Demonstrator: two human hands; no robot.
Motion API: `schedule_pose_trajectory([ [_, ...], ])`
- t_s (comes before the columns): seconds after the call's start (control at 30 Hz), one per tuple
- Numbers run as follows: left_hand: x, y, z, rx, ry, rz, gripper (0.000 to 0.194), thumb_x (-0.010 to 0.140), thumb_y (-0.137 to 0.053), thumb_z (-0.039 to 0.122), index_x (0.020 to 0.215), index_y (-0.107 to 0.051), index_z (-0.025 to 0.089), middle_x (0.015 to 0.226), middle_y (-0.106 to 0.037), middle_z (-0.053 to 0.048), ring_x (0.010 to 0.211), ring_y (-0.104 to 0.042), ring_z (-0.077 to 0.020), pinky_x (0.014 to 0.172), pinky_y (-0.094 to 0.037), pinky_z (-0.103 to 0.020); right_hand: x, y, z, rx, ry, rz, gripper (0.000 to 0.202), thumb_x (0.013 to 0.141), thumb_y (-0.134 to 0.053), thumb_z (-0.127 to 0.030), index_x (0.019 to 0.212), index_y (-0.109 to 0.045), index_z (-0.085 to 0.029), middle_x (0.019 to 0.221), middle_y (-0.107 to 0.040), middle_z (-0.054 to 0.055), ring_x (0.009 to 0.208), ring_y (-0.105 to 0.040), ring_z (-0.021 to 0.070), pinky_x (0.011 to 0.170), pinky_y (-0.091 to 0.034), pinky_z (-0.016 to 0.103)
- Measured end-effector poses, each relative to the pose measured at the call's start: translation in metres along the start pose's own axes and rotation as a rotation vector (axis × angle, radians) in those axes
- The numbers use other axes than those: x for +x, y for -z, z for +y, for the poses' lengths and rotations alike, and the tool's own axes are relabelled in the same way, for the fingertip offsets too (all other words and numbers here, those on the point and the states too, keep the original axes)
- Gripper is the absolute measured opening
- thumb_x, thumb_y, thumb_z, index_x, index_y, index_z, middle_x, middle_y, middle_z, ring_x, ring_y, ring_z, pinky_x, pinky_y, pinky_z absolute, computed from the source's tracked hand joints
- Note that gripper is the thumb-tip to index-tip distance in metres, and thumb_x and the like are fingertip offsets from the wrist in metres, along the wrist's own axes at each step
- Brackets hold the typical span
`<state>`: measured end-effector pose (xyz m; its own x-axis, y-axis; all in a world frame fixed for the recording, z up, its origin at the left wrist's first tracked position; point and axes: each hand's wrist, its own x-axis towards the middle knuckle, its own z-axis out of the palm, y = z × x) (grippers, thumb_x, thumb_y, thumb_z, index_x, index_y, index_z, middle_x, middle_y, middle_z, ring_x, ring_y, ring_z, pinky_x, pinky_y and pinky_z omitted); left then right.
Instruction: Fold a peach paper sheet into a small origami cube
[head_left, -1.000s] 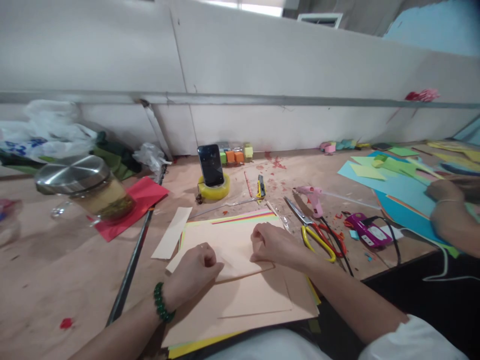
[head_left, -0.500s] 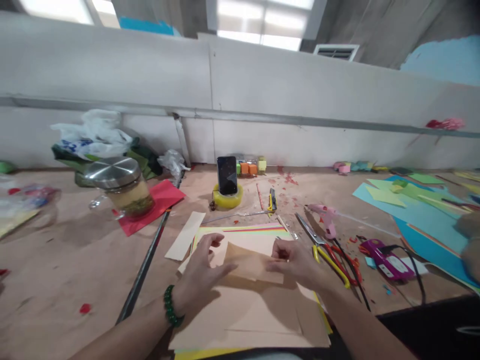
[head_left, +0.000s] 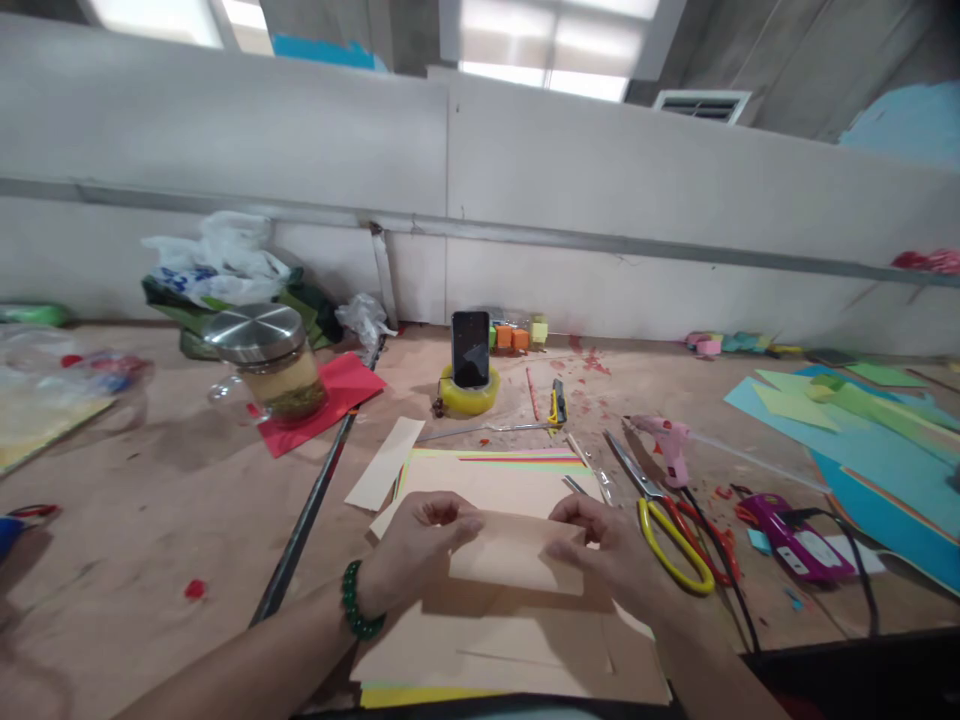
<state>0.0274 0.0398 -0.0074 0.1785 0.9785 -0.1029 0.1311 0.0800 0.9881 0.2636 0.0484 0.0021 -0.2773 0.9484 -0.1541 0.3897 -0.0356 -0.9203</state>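
A small cream paper piece (head_left: 517, 555) is held up between both hands over a stack of cream and coloured sheets (head_left: 525, 660). My left hand (head_left: 427, 540), with a green bead bracelet (head_left: 361, 600) on its wrist, pinches the paper's upper left corner. At the upper right corner, my right hand (head_left: 600, 545) pinches the same piece between thumb and fingers. The paper's lower edge hangs free and casts a shadow on the stack. A cream strip (head_left: 385, 465) lies at the stack's upper left.
Scissors (head_left: 645, 485), a pink glue gun (head_left: 669, 445) and a purple device (head_left: 799, 535) with a cord lie right. A phone (head_left: 470, 350) stands in yellow tape (head_left: 471, 393) behind. A glass cup (head_left: 281, 385) sits on red paper (head_left: 356, 385) at left.
The small paper piece has been turned so its broad face shows, and my left hand now pinches its corner where its fingers were apart. The view has shifted slightly left.
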Motion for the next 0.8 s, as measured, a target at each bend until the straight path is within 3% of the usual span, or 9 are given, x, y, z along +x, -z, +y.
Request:
schedule_pose_trajectory([
  [0.17, -0.001, 0.001, 0.0, 0.024, 0.014, 0.01, 0.035, 0.068, -0.067, 0.047, 0.056, -0.059, 0.016, 0.052, -0.052, 0.002, 0.053, -0.044, -0.011, 0.052, -0.038, -0.022, -0.004, -0.001, 0.006, 0.071, -0.015, 0.076, 0.037, 0.066, -0.068, -0.042, 0.091, -0.057, -0.018, 0.052, -0.041, -0.008, 0.05, -0.039, 0.0104, 0.051, -0.031, 0.023],
  [0.47, 0.0, 0.003, -0.003, 0.056, 0.043, 0.003, 0.033, 0.064, -0.066, 0.047, 0.054, -0.06, 0.016, 0.053, -0.054, 0.001, 0.053, -0.043, -0.0115, 0.052, -0.035, -0.022, -0.004, -0.005, 0.012, 0.138, 0.092, 0.203, 0.036, 0.068, -0.072, -0.041, 0.092, -0.06, -0.018, 0.053, -0.038, -0.01, 0.051, -0.037, 0.0093, 0.052, -0.032, 0.023],
  [0.8, -0.002, 0.0, 0.006, 0.123, 0.023, -0.005, 0.032, 0.066, -0.062, 0.047, 0.054, -0.059, 0.017, 0.053, -0.053, 0.001, 0.054, -0.045, -0.0123, 0.055, -0.037, -0.024, -0.006, -0.003, 0.018, 0.166, 0.103, 0.268, 0.039, 0.069, -0.071, -0.045, 0.095, -0.059, -0.018, 0.064, -0.057, -0.003, 0.059, -0.051, 0.0126, 0.059, -0.04, 0.027],
])
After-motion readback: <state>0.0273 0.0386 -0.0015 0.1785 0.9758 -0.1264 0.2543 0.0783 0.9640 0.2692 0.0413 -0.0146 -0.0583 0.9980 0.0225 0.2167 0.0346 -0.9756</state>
